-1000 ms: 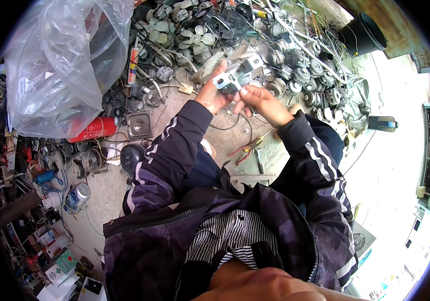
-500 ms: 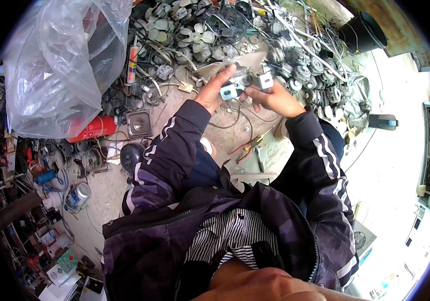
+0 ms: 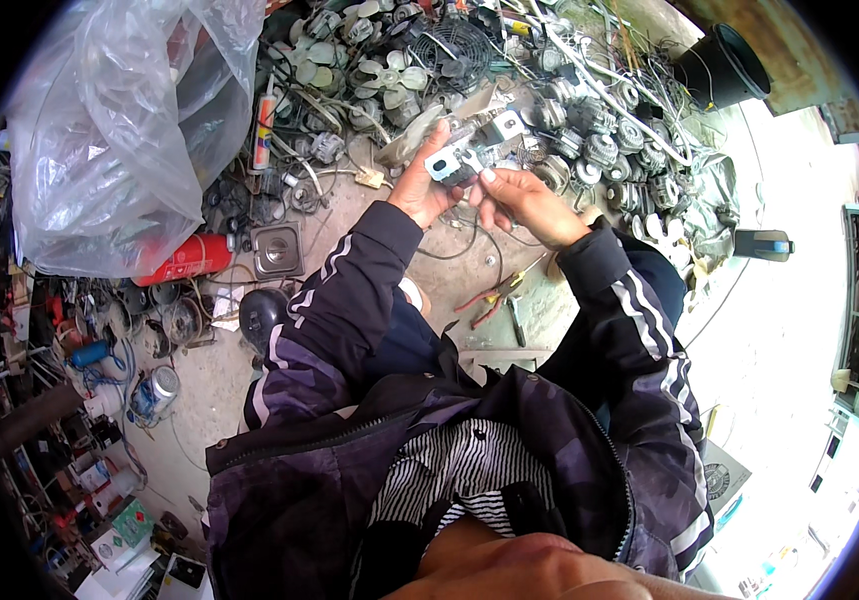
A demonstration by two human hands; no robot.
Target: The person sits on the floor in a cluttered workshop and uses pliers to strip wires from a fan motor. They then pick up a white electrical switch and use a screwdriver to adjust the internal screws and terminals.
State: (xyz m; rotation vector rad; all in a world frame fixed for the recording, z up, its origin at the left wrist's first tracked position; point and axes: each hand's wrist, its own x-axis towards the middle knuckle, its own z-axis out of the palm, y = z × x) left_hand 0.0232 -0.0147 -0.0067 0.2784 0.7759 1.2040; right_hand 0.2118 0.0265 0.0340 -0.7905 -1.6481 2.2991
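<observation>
Above the floor, at upper middle, I hold a small electric motor with two pale metal brackets, tilted up to the right. My left hand is closed round its left side, the thumb up along the edge. With thumb and fingers bent together, my right hand pinches at the motor's lower right edge; the exact contact is partly hidden by the fingers. On the floor below my hands lie red-handled pliers and a slim dark-handled tool.
A heap of motors, fan blades and cables spreads beyond my hands. To the left are a clear plastic bag, a red cylinder, a square metal lid and a sealant tube. A black bucket stands far right.
The motor has turned and tilted, its right bracket now further up and left. My right hand has shifted left and down, from the right bracket to the motor's lower edge.
</observation>
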